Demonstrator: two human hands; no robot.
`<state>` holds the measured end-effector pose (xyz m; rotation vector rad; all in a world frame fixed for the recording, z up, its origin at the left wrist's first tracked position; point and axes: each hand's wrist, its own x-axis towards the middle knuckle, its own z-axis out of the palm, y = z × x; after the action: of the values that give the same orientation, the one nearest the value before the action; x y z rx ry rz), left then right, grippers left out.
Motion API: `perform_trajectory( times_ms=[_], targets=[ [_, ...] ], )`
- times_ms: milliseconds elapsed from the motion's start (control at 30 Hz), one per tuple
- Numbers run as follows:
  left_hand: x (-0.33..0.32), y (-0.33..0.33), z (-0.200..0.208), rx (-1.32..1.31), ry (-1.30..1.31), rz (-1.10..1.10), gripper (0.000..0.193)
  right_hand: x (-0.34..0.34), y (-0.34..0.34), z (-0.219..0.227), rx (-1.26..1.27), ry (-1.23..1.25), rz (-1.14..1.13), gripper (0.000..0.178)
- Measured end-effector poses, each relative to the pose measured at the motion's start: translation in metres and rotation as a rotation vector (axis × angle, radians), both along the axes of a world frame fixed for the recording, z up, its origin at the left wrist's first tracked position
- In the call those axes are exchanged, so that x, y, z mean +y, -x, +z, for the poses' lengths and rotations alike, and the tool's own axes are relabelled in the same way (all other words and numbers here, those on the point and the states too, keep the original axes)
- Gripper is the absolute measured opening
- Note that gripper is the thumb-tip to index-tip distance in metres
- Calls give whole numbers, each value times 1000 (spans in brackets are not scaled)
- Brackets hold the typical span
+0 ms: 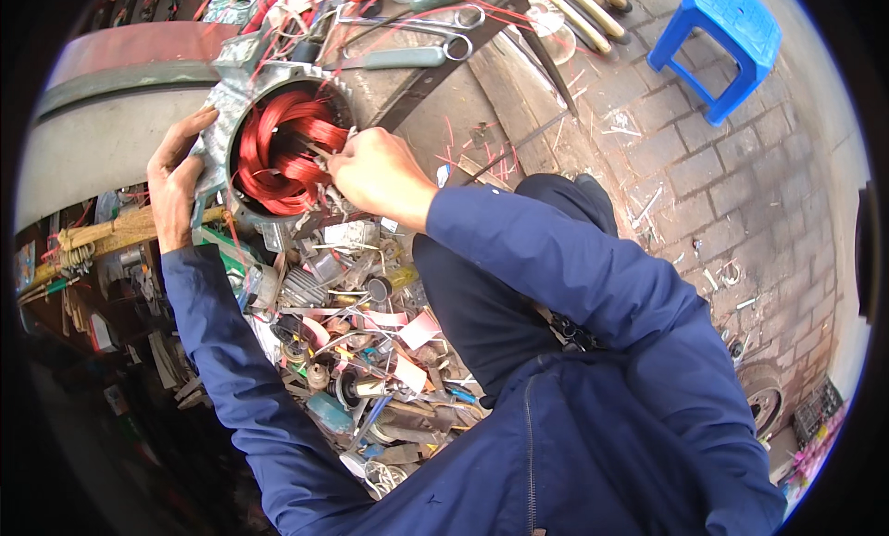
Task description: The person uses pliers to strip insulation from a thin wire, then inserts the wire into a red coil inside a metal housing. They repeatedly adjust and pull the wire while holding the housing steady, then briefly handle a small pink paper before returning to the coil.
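A grey metal motor housing (216, 151) stands tilted on its side at the upper left, its round mouth toward me. Thick bundles of red copper winding wire (289, 133) fill its inside. My left hand (178, 170) grips the housing's outer left side, thumb and fingers against the metal. At the right of the opening, my right hand (384, 173) is closed, its fingertips at the windings by the rim. A thin pale piece shows near those fingertips, too small to name; what the hand holds is mostly hidden.
Wrenches (463, 17) and a grey-handled tool (403, 58) lie beyond the housing, near a dark metal bar (449, 68). A heap of mixed scrap parts (370, 351) spreads below. A blue plastic stool (732, 26) stands on brick paving (685, 156).
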<state>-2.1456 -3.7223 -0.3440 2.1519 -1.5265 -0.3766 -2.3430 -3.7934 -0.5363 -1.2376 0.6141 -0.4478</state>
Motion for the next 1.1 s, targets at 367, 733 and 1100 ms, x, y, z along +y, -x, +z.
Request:
perform_trajectory(
  times_ms=[367, 733, 1100],
  targets=[
    [3, -6, -6, 20, 119, -63, 53, -5, -10, 31, 64, 552, -108, 29],
    [6, -2, -9, -265, 296, -41, 40, -12, -14, 67, 28, -541, 63, 12],
    [9, 1, -7, -292, 268, 13, 37, -19, -35, 62, -362, -1026, 56, 10]
  ],
)
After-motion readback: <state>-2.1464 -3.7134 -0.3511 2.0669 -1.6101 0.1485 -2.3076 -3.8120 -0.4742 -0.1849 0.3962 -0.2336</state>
